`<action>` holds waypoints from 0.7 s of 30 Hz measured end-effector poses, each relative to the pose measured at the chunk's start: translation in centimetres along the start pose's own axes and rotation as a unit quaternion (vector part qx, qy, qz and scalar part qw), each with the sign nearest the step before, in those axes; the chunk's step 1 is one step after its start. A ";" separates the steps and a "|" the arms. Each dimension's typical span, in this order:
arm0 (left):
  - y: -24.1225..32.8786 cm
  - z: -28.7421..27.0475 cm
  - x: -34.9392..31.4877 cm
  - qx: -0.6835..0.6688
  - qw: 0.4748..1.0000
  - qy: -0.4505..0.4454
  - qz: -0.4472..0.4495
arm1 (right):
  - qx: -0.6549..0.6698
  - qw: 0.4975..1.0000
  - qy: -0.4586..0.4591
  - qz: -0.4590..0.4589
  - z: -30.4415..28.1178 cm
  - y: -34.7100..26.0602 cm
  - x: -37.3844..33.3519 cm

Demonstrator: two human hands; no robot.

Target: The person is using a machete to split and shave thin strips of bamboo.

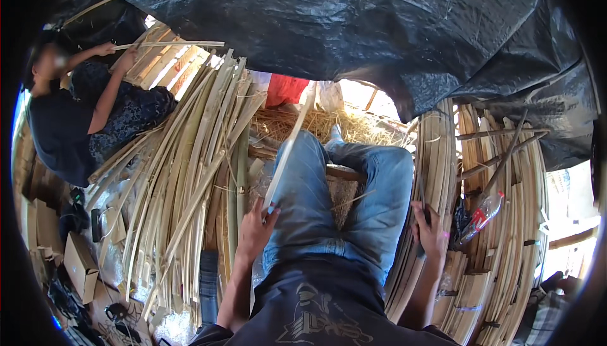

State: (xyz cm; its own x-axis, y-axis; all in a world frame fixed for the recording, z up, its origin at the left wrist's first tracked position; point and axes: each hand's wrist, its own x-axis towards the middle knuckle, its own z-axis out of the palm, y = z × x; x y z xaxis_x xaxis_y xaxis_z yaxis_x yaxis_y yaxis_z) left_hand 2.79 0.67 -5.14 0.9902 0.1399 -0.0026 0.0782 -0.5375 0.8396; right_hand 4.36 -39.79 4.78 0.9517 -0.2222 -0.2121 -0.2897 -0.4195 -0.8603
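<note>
My left hand (255, 231) is closed round the lower end of a long pale bamboo strip (292, 140), which slants up and away past my left knee. On the other side, my right hand (430, 229) grips a knife (420, 185) with a thin dark blade pointing away from me, beside my right thigh. The strip and the knife are well apart. A thin shaving (355, 200) lies across the gap between my thighs.
A large heap of bamboo strips (190, 156) lies to my left. Beyond it a seated co-worker (69, 115) holds another strip (171, 43). Straw-like shavings (354, 124) cover the ground ahead. Black plastic sheeting (329, 23) hangs low beyond. A plastic bottle (484, 213) lies to my right.
</note>
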 end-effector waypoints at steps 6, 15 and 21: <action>0.4 1.2 -0.2 -0.021 0.999 -0.029 -0.011 | -0.179 0.960 -0.212 0.026 -4.5 -6.1 -1.0; -0.6 2.3 0.9 -0.010 0.999 -0.011 -0.037 | -0.546 0.768 -0.332 -0.039 -6.7 -12.8 -0.2; -0.2 2.2 1.6 0.001 0.999 -0.008 -0.033 | -0.485 0.860 -0.088 -0.135 -2.4 -8.5 2.0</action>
State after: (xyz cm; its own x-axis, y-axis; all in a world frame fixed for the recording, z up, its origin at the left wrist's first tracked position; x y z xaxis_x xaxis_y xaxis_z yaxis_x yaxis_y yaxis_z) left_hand 4.60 -0.87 -6.49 0.9847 0.1610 -0.0660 0.1426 -0.5288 0.8367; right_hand 8.45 -38.76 12.82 0.9738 0.0982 -0.2052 0.0753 -0.9903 -0.1163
